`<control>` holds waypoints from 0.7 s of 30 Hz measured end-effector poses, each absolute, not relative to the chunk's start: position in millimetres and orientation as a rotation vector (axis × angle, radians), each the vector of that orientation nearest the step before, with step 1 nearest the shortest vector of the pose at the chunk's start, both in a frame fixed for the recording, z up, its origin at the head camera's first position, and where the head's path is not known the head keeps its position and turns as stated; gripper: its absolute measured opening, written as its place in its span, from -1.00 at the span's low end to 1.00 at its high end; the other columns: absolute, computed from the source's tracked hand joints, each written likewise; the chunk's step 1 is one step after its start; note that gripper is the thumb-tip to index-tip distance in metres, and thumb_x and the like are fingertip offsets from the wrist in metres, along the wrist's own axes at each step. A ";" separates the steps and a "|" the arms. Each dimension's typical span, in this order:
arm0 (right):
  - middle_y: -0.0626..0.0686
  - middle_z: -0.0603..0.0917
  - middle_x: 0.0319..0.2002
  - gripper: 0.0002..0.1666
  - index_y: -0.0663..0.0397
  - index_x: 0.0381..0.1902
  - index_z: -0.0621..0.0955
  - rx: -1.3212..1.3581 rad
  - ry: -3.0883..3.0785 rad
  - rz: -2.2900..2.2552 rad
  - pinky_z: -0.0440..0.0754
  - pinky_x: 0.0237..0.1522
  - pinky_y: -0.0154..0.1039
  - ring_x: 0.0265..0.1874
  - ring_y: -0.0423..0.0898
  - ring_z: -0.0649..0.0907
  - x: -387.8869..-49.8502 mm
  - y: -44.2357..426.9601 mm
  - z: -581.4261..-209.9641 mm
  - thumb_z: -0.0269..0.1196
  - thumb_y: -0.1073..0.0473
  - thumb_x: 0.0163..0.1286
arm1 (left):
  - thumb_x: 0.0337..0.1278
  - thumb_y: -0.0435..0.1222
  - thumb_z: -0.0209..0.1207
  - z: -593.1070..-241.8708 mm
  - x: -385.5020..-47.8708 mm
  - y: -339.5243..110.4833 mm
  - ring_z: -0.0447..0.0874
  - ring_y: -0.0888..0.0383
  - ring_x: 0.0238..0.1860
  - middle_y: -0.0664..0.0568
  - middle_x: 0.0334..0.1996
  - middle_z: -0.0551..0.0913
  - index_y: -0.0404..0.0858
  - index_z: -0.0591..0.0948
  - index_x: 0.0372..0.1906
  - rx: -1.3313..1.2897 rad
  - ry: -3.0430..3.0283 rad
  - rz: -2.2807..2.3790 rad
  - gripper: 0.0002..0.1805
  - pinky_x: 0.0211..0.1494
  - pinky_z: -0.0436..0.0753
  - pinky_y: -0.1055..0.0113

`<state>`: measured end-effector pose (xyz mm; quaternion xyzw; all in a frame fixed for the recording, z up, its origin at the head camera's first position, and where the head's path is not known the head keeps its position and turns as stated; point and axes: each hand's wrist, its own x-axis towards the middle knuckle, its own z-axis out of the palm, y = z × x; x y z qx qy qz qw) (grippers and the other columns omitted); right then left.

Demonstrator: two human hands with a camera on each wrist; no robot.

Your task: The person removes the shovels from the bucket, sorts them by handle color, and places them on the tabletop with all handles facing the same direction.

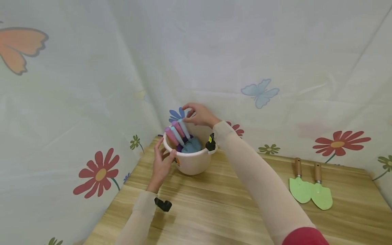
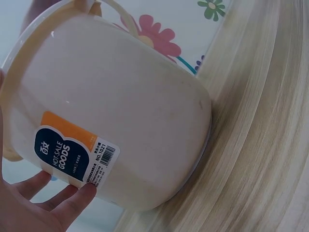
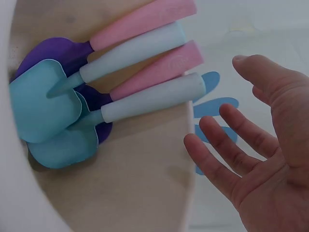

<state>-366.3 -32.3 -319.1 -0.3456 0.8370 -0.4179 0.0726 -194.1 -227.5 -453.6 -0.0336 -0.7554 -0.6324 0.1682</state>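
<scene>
A cream bucket (image 1: 193,165) stands on the wooden table, holding two pink-handled purple shovels and two teal shovels (image 3: 46,99) with pale blue handles (image 3: 154,97). The handles lean on the far left of the rim in the head view. My left hand (image 1: 161,166) grips the bucket's left side, its fingers (image 2: 72,198) against the outer wall by the label (image 2: 72,150). Over the handle ends is my right hand (image 1: 200,115), its fingers spread and holding nothing. In the right wrist view, a gap separates this hand (image 3: 270,154) from the handles.
Two light green shovels (image 1: 300,190) with brown wooden handles lie side by side on the table (image 1: 214,204) at the right. A white sheet (image 1: 199,51) printed with flowers and butterflies rises behind the table and along its left edge.
</scene>
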 end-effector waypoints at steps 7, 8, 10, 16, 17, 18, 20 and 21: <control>0.18 0.68 -0.01 -0.35 0.05 0.38 0.51 -0.991 2.558 -1.192 0.77 -0.24 -0.16 -0.13 0.06 0.69 -366.0 -45.7 -325.8 0.42 0.11 0.39 | 0.44 -0.18 0.21 -440.4 -186.0 -224.8 0.42 -0.32 0.36 -0.33 0.52 0.23 -0.11 0.01 0.64 -0.087 -2.178 -1.791 -0.15 0.20 0.61 -0.13; 0.17 0.68 -0.01 -0.35 0.04 0.38 0.51 -0.977 2.557 -1.189 0.77 -0.23 -0.15 -0.12 0.05 0.69 -365.9 -47.2 -327.0 0.42 0.11 0.39 | 0.44 -0.18 0.21 -440.6 -186.0 -224.6 0.42 -0.33 0.36 -0.33 0.52 0.22 -0.11 0.01 0.64 -0.083 -2.178 -1.793 -0.15 0.20 0.61 -0.14; 0.17 0.68 -0.01 -0.36 0.04 0.38 0.51 -0.960 2.560 -1.173 0.77 -0.22 -0.15 -0.11 0.03 0.68 -365.8 -49.6 -329.4 0.42 0.12 0.39 | 0.44 -0.19 0.21 -440.7 -185.6 -224.2 0.42 -0.33 0.36 -0.32 0.53 0.22 -0.11 0.02 0.64 -0.076 -2.175 -1.801 -0.15 0.21 0.61 -0.15; 0.19 0.71 -0.02 -0.38 0.05 0.37 0.52 -0.937 2.522 -1.161 0.77 -0.25 -0.17 -0.13 0.05 0.72 -367.1 -52.3 -337.0 0.42 0.19 0.38 | 0.44 -0.18 0.23 -445.4 -187.2 -224.7 0.44 -0.33 0.34 -0.32 0.51 0.24 -0.10 0.03 0.63 -0.067 -2.171 -1.817 -0.15 0.18 0.62 -0.12; 0.19 0.72 -0.02 -0.38 0.06 0.37 0.52 -0.936 2.516 -1.162 0.77 -0.25 -0.17 -0.14 0.05 0.72 -367.4 -52.2 -337.9 0.42 0.20 0.38 | 0.44 -0.17 0.24 -448.4 -189.4 -225.7 0.44 -0.32 0.34 -0.32 0.51 0.25 -0.09 0.03 0.63 -0.065 -2.172 -1.816 -0.15 0.17 0.63 -0.11; 0.20 0.71 -0.01 -0.38 0.06 0.37 0.52 -0.934 2.511 -1.163 0.77 -0.25 -0.16 -0.13 0.06 0.72 -367.4 -52.0 -338.4 0.41 0.21 0.39 | 0.44 -0.17 0.24 -452.1 -191.9 -226.8 0.44 -0.31 0.34 -0.32 0.51 0.25 -0.06 0.03 0.63 -0.062 -2.171 -1.818 -0.15 0.17 0.63 -0.10; 0.21 0.71 0.02 -0.39 0.07 0.37 0.53 -0.926 2.503 -1.166 0.77 -0.23 -0.15 -0.12 0.06 0.72 -367.7 -51.0 -339.3 0.40 0.22 0.39 | 0.44 -0.16 0.24 -460.4 -197.7 -228.6 0.44 -0.30 0.34 -0.31 0.51 0.25 -0.01 0.02 0.64 -0.063 -2.167 -1.820 -0.14 0.15 0.64 -0.09; 0.22 0.71 0.03 -0.40 0.07 0.37 0.53 -0.920 2.500 -1.165 0.77 -0.22 -0.15 -0.11 0.06 0.72 -367.9 -50.6 -339.8 0.40 0.23 0.39 | 0.44 -0.16 0.23 -464.6 -200.5 -229.3 0.44 -0.30 0.35 -0.30 0.51 0.25 0.02 0.01 0.64 -0.065 -2.164 -1.821 -0.14 0.15 0.63 -0.10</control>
